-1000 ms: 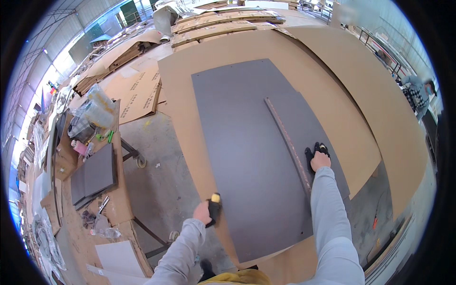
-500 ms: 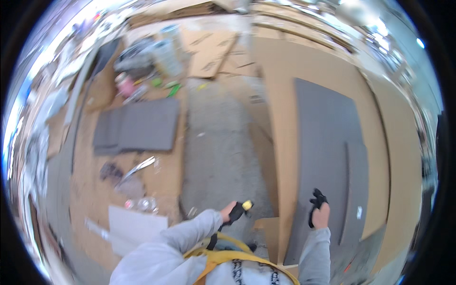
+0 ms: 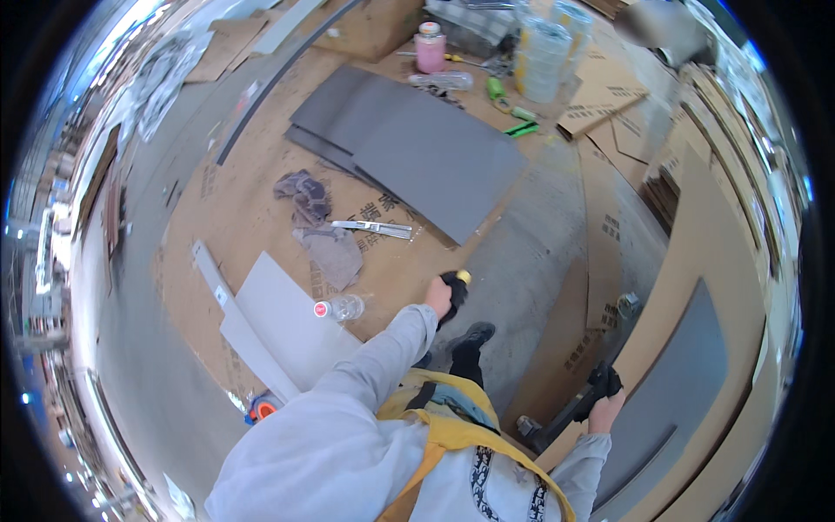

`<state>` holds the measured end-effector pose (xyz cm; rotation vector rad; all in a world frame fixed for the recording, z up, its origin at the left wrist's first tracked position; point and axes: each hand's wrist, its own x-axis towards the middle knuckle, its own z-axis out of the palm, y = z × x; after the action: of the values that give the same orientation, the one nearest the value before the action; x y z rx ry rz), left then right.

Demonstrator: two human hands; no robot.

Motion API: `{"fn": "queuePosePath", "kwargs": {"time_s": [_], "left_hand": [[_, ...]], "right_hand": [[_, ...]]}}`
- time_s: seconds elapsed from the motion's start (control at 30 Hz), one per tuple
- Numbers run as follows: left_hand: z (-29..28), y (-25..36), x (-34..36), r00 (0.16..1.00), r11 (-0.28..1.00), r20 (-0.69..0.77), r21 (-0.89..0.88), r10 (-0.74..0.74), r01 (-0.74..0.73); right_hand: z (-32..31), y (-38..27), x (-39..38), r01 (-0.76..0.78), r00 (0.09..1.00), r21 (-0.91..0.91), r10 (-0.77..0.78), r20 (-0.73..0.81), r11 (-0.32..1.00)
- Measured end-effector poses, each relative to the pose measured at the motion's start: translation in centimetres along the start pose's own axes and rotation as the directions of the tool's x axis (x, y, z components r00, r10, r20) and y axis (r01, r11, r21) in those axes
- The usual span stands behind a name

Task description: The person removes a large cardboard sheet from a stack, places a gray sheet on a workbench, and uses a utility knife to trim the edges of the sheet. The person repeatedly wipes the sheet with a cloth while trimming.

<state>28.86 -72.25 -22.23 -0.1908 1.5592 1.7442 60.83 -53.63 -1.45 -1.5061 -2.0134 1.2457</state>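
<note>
My left hand (image 3: 445,297), in a black fingerless glove, is closed on a small yellow-and-black object (image 3: 464,277), just right of a clear bottle (image 3: 346,307) with a red cap on the cardboard-covered bench (image 3: 200,322). My right hand (image 3: 607,393), also gloved, is lower right beside a large brown board (image 3: 671,304); its fingers are bent, and I cannot tell whether they grip anything. A curved dark grey panel (image 3: 687,365) lies on that board. On the bench are overlapping grey panels (image 3: 417,148), grey rags (image 3: 309,204), a silver cutter (image 3: 372,229) and white sheets (image 3: 274,317).
At the bench's back stand a pink bottle (image 3: 430,54) and stacked clear rolls (image 3: 544,61), with green tools (image 3: 520,126) nearby. Loose cardboard (image 3: 557,348) lies on the concrete floor (image 3: 539,226) between bench and boards. Board stacks (image 3: 722,148) are at right.
The view has swung left toward the bench. My right hand has come off the large grey panel's top to beside the boards; my left hand, still holding the yellow-and-black object, is nearer the bench.
</note>
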Motion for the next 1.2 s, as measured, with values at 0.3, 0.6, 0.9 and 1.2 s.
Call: {"fn": "queuePosePath", "kwargs": {"time_s": [0.3,0.6,0.9,1.2], "left_hand": [[-15.1,8.7,9.3,0.157,0.877,-0.875,0.474,0.459,0.077],[-30.6,14.6,17.4,0.455,0.535,-0.782,0.623,0.425,0.571],[-30.7,18.8,14.2,0.813,-0.653,-0.467,0.501,0.348,0.568],[-10.8,30.6,10.2,0.430,0.270,-0.090,0.885,0.898,-0.380]], "right_hand": [[15.8,-10.1,14.3,0.334,0.808,0.089,-0.333,0.486,0.939],[41.9,-19.1,8.8,0.788,0.172,0.073,-0.332,0.927,0.612],[52.9,-9.3,10.3,0.870,0.131,-0.025,-0.182,0.975,0.492],[28.2,-12.7,16.7,0.457,0.395,-0.116,-0.084,0.915,0.882]]}}
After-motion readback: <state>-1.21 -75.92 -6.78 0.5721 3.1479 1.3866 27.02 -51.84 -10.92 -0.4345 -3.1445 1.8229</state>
